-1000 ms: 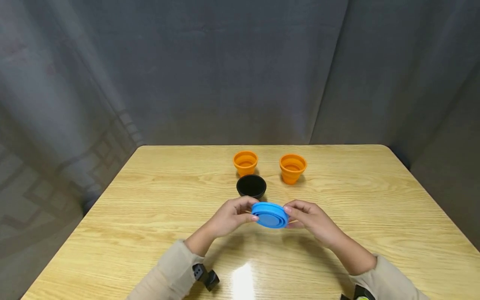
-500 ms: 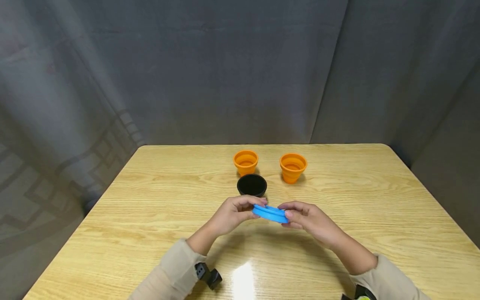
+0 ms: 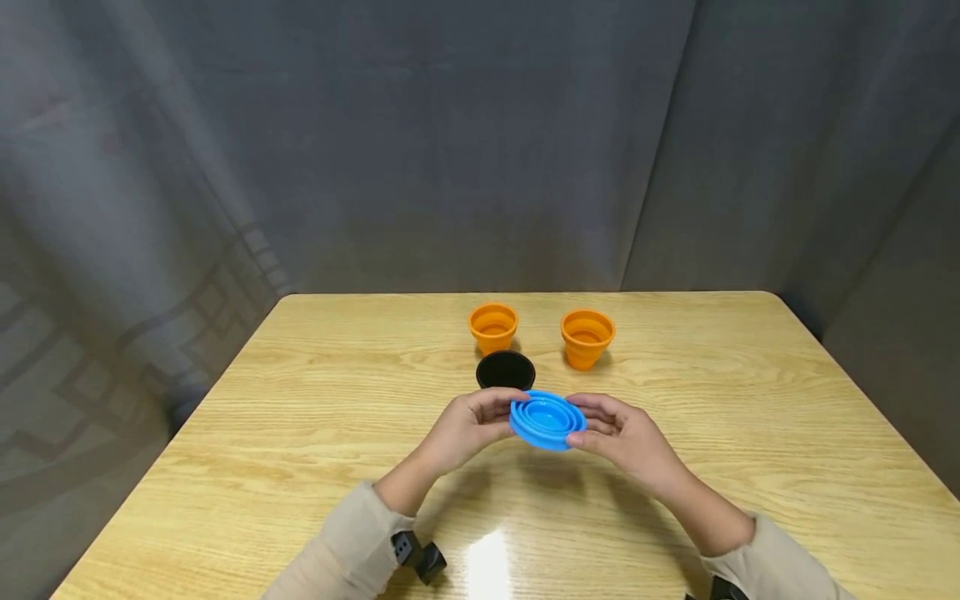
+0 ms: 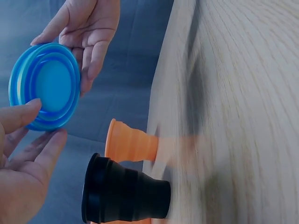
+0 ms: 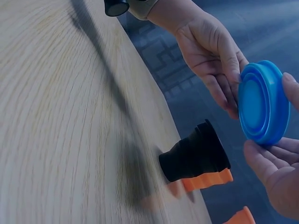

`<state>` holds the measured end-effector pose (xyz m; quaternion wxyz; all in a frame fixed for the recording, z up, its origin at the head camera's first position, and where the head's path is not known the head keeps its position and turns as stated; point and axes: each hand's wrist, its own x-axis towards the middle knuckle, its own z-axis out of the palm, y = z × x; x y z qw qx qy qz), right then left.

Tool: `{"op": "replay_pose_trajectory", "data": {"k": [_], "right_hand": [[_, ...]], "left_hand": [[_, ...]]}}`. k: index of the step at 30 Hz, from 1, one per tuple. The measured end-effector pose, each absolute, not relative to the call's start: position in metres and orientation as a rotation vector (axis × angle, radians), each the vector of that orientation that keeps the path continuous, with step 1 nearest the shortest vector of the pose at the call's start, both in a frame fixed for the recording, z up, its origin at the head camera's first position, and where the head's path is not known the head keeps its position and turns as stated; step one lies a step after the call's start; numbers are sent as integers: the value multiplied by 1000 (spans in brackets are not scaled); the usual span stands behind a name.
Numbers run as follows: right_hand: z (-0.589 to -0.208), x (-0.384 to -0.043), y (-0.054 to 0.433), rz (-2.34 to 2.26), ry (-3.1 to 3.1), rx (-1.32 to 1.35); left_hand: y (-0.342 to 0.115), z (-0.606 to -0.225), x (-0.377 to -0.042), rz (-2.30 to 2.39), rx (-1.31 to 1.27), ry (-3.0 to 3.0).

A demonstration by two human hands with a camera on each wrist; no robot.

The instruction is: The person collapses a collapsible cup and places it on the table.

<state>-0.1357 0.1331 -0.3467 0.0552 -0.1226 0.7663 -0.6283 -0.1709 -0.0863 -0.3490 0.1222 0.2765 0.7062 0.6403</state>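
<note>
A flat, folded blue collapsible cup [image 3: 546, 421] is held above the table between both hands, its ringed inside turned up toward the head camera. On its left edge my left hand [image 3: 468, 427] pinches the rim between thumb and fingers. My right hand [image 3: 630, 442] grips the opposite edge, thumb on the near side. Both wrist views show the cup's flat round base [image 4: 53, 86] and nested rings from below. Just beyond the hands stands a black collapsible cup [image 3: 506, 369], upright and expanded, its lower part hidden in the head view.
Two expanded orange cups stand upright farther back, one on the left [image 3: 492, 327] behind the black cup and one on the right [image 3: 587, 337]. The wooden table [image 3: 300, 400] ends at a grey curtain [image 3: 450, 167].
The blue cup has tilted in the hands, from its base facing the head camera, through edge-on, to its inside facing up. The fingers have shifted along its rim. The standing cups stay put.
</note>
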Motion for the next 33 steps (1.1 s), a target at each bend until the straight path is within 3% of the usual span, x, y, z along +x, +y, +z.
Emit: {"op": "replay_pose_trajectory", "data": {"k": [13, 33], "right_hand": [[-354, -139, 139, -1882, 2434, -536], [-364, -137, 165, -1727, 2453, -540]], "left_hand": [[-87, -355, -172, 1836, 816, 1971], [-60, -366, -167, 1719, 763, 2137]]}}
